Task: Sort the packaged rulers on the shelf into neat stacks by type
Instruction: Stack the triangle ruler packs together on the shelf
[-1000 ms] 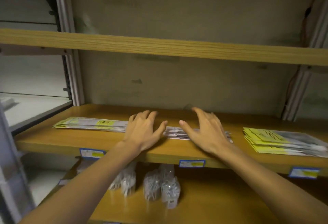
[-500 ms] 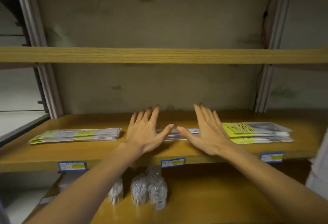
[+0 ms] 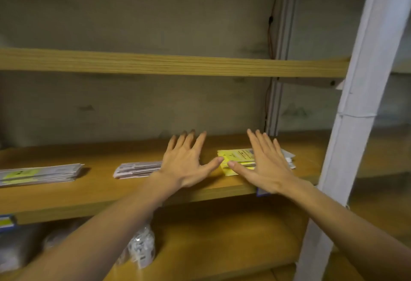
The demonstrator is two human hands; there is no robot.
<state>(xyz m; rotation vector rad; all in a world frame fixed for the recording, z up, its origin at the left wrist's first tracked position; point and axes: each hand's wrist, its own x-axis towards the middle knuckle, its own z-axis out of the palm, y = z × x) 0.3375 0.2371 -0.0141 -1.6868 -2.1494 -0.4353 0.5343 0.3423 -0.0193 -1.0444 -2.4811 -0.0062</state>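
Three stacks of packaged rulers lie on the wooden shelf (image 3: pixel 93 194). A grey and yellow stack (image 3: pixel 40 174) is at the far left, a pale grey stack (image 3: pixel 138 169) sits in the middle, and a yellow-labelled stack (image 3: pixel 235 158) is at the right. My left hand (image 3: pixel 189 165) is spread flat with straight fingers over the right end of the middle stack. My right hand (image 3: pixel 264 167) is spread flat over the yellow-labelled stack and hides most of it. Neither hand grips anything.
A white upright post (image 3: pixel 355 125) crosses the right side in front of the shelf. Another shelf board (image 3: pixel 155 62) runs above. Clear bags of small items (image 3: pixel 142 247) lie on the lower shelf. A blue price label (image 3: pixel 6 221) is on the shelf edge at left.
The view has swung right and both hands have shifted right along the shelf. My right hand now covers the yellow-labelled stack instead of the middle stack.
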